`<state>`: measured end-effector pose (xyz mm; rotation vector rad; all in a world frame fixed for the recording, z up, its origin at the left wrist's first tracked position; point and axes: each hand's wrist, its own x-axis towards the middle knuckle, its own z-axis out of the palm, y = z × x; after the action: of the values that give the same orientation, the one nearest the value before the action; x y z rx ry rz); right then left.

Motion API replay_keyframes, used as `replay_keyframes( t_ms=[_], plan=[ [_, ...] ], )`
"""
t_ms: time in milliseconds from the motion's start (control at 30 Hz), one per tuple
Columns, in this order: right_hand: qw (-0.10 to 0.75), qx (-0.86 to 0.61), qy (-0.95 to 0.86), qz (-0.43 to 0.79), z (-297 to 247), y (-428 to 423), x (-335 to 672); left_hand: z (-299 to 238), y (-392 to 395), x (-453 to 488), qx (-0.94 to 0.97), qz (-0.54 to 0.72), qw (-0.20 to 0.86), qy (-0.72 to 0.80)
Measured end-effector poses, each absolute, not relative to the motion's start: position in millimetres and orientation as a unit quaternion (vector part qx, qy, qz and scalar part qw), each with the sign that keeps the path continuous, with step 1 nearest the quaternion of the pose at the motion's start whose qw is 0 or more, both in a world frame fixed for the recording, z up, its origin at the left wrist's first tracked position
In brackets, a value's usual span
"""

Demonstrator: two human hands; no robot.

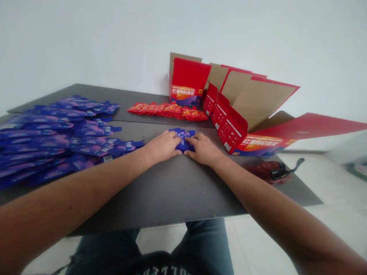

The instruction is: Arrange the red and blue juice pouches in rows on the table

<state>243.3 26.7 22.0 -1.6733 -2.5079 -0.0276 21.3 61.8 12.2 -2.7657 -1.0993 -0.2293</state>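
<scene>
Flat purple-blue cartons (183,138) lie on the dark grey table (172,191) in front of me, between my two hands. My left hand (166,146) presses its fingers and thumb on their left side, and my right hand (205,149) does the same on the right. The fingers of both hands are bent and closed in on the cartons, covering part of them. To the left spreads a large heap of similar flat purple cartons (65,130). Behind my hands runs a row of red-orange sachets (169,110).
Open red boxes stand at the back right, one upright box (187,82) and several more in a row, the nearest box (258,146) with its flap jutting right. A folded dark red umbrella (265,172) lies near the right edge. A white wall (114,42) is behind the table.
</scene>
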Motion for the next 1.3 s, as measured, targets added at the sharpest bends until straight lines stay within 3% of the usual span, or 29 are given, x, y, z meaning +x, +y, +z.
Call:
replay_keyframes(
  t_ms=[367,1300],
  plan=[
    [0.080,-0.590,-0.803,-0.031,9,86,282,2,129,69,-0.928,-0.095,0.086,-0.350],
    [0.135,-0.641,-0.755,-0.037,-4,95,299,-15,155,97,-0.905,-0.133,0.059,-0.399]
  ],
)
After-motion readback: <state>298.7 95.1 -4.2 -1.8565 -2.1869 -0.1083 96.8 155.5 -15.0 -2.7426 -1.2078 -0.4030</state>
